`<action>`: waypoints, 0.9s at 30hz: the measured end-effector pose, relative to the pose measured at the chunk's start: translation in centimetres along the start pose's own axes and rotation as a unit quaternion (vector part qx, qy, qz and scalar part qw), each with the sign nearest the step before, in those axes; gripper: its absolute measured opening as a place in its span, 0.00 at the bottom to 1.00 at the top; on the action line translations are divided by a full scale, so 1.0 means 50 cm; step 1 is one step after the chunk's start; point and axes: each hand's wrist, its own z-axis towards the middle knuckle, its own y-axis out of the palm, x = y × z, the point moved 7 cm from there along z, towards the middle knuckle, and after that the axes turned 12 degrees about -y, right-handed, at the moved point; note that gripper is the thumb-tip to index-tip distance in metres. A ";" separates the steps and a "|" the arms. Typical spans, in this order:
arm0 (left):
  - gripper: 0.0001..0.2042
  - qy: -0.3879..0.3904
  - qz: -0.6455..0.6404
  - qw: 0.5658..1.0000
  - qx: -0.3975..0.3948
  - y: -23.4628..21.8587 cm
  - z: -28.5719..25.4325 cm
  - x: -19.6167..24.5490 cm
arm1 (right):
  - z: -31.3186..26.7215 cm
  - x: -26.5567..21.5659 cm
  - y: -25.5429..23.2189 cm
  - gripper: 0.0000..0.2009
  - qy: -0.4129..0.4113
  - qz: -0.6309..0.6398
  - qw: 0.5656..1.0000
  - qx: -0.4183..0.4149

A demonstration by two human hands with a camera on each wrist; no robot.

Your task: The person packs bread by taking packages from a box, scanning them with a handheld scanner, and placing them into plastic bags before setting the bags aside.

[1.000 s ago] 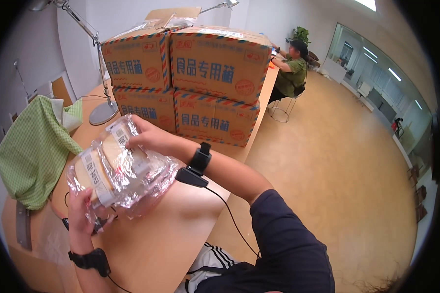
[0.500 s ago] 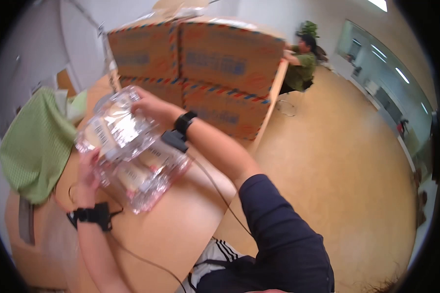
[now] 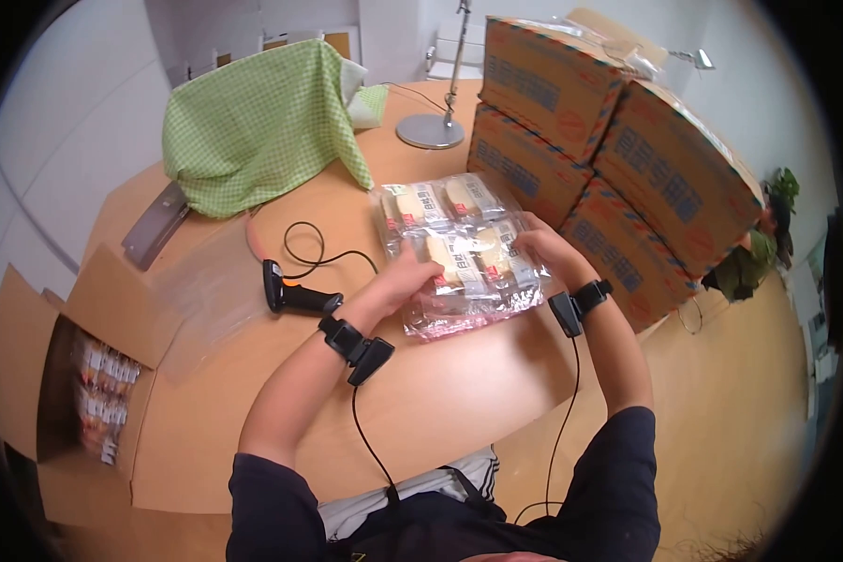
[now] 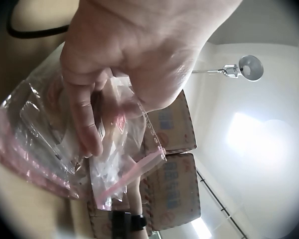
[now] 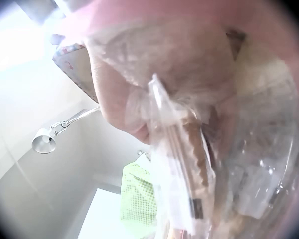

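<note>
My left hand (image 3: 410, 274) and right hand (image 3: 548, 248) grip opposite sides of a clear plastic bread packet (image 3: 473, 260), with pale slices and printed labels showing through. In the left wrist view the thumb and fingers of the left hand (image 4: 124, 55) pinch the packet's wrapper (image 4: 117, 164), which has a pink edge. Seen from the right wrist, the right hand (image 5: 164, 64) curls round crinkled film, with a brown bread edge (image 5: 192, 149) behind it. More wrapped bread (image 3: 440, 199) lies just beyond the held packet, and pinkish wrapping shows under its near side.
A black barcode scanner (image 3: 300, 295) with a cable lies left of my left forearm. Stacked cartons (image 3: 618, 159) stand at the right, a lamp base (image 3: 430, 131) and green checked cloth (image 3: 258, 126) at the back. An open carton (image 3: 103, 375) holding packets is at lower left.
The head view has swung left, bringing the scanner and open carton into sight. The hands have brought the held packet from above the others to the near side, still gripped on both sides.
</note>
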 end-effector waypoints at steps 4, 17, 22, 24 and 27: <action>0.34 0.091 0.040 0.994 0.036 -0.023 0.028 -0.002 | -0.002 -0.047 0.026 0.35 0.030 -0.055 0.998 -0.015; 0.38 0.100 0.209 0.973 0.016 -0.010 -0.134 0.018 | 0.069 0.037 -0.057 0.35 -0.116 -0.213 0.967 -0.077; 0.21 0.050 0.331 0.941 0.043 -0.065 -0.278 -0.055 | -0.029 -0.043 -0.034 0.21 -0.220 -0.457 0.854 -0.115; 0.16 0.182 0.398 0.890 0.130 -0.117 -0.303 -0.073 | -0.079 -0.098 0.031 0.20 -0.260 -0.444 0.849 -0.116; 0.13 0.226 0.408 0.830 0.305 -0.233 -0.442 -0.066 | -0.161 -0.168 0.150 0.21 -0.310 -0.435 0.830 -0.158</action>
